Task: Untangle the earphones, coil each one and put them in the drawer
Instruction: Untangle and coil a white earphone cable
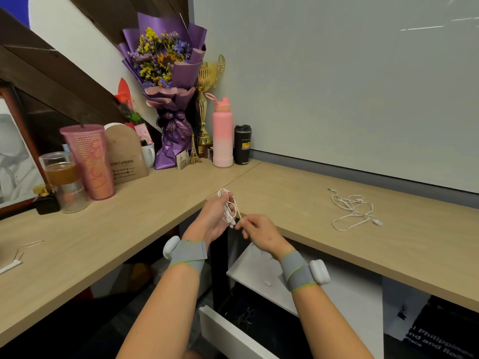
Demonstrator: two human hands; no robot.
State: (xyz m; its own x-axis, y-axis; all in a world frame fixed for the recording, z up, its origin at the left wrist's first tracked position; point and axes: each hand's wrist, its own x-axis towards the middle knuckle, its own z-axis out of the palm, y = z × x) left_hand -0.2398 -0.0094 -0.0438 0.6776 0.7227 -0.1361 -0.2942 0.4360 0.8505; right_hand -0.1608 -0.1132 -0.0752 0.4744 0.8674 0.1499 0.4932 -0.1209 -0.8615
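Step in hand: coiling. One earphone point(228, 208) was held wound around the left hand point(215, 221); its loose end was pinched by the right hand point(259, 229). Second earphone point(353, 211) lay tangled on the surface point(285, 193). Drawer point(233, 330) stood open below. Next judged: end tucked, coil lowered in

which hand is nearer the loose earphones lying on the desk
Right. The right hand is at the desk's front edge, on the same side as the loose earphones, with bare desk between them. The left hand, holding the coiled earphones, is farther away.
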